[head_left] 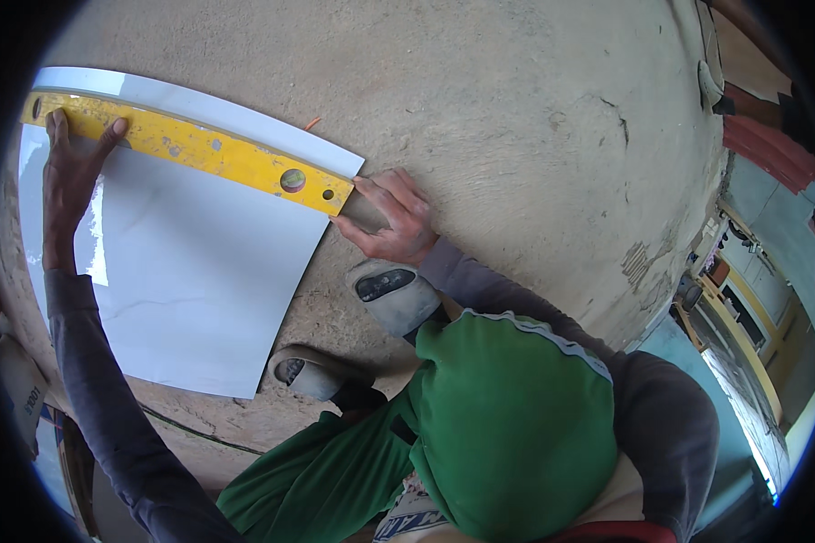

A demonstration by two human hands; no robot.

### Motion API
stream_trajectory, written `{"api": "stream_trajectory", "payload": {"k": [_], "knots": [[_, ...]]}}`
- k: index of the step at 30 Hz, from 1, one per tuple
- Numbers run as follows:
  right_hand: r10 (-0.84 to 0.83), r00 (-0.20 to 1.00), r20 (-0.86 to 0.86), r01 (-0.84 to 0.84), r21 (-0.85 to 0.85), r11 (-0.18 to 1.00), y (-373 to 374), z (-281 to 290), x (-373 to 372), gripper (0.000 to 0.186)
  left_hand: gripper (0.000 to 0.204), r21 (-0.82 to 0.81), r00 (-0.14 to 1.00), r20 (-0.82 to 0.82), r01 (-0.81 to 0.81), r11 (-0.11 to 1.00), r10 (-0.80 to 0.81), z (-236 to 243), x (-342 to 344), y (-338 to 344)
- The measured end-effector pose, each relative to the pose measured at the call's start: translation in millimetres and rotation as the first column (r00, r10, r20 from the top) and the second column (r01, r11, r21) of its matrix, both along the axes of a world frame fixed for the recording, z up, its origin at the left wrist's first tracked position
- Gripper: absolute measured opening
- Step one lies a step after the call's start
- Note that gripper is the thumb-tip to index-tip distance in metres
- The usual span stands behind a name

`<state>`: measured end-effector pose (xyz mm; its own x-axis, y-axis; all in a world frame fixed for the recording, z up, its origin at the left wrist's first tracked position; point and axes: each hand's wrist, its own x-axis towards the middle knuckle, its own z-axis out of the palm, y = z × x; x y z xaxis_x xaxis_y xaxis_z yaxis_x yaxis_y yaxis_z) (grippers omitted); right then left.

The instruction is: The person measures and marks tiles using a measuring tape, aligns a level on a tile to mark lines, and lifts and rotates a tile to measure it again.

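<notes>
A yellow spirit level (pixel 244 164), scuffed with grey patches, lies across a large glossy white tile (pixel 190 262), close to the tile's far edge and nearly parallel to it. My left hand (pixel 71 176) holds the level down near its left end, with the thumb and fingertips apart on its face. At the other end, my right hand (pixel 397 222) has the level's tip between thumb and fingers, beside the tile's right edge. The round vial window shows near that end.
The tile rests on a rough, cracked concrete floor (pixel 516 118). My shoes (pixel 394 303) are just right of the tile, by its near corner. A thin dark cable (pixel 199 434) runs along the floor nearby. At the far right, part of another person's leg (pixel 752 110) shows.
</notes>
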<state>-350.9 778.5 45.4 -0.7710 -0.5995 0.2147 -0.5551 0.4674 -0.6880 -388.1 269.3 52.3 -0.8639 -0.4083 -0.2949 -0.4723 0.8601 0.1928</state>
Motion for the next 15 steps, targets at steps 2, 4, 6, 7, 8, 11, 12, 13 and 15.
{"api": "stream_trajectory", "payload": {"k": [2,4,6,7,8,11,12,13,15], "knots": [[0.012,1.000,-0.016,-0.012,-0.010,1.000,-1.2,-0.8,-1.2,0.062,0.144,-0.002,1.000,-0.014,0.011,1.000,-0.011,0.3,0.4,2.7],[0.009,1.000,-0.014,-0.009,-0.023,1.000,-6.1,0.9,-0.4,0.061,0.146,-0.025,0.999,-0.034,0.020,1.000,-0.020,5.1,1.7,1.3],[0.019,1.000,-0.004,-0.019,-0.019,1.000,-8.6,1.5,2.1,0.061,0.147,-0.068,0.993,-0.078,0.084,0.994,-0.089,5.8,4.9,0.5],[0.023,1.000,0.000,-0.023,0.004,1.000,-6.9,2.2,1.4,0.060,0.147,-0.083,0.990,-0.094,0.101,0.991,-0.109,7.3,3.1,5.0],[0.032,1.000,-0.002,-0.032,-0.007,0.999,-6.6,3.0,1.7,0.060,0.148,-0.024,0.993,-0.067,0.094,0.995,-0.096,8.9,1.1,9.0],[-0.013,0.998,0.059,0.012,0.016,1.000,-4.4,7.0,-0.1,0.063,0.147,0.094,0.998,-0.007,0.070,0.993,-0.069,22.4,-11.1,22.9],[-0.014,0.997,0.069,0.014,0.010,1.000,-6.9,8.5,-1.6,0.062,0.147,0.050,0.995,-0.030,0.093,0.994,-0.092,19.7,-12.0,19.5],[-0.017,0.996,0.089,0.016,0.006,1.000,-9.7,9.4,-0.4,0.061,0.148,0.007,0.992,-0.043,0.117,0.993,-0.117,20.0,-11.8,19.9],[-0.021,0.989,0.145,0.022,-0.004,1.000,-11.8,20.5,-1.1,0.055,0.146,0.048,0.996,-0.033,0.083,0.995,-0.082,22.2,-13.2,20.3]]}}
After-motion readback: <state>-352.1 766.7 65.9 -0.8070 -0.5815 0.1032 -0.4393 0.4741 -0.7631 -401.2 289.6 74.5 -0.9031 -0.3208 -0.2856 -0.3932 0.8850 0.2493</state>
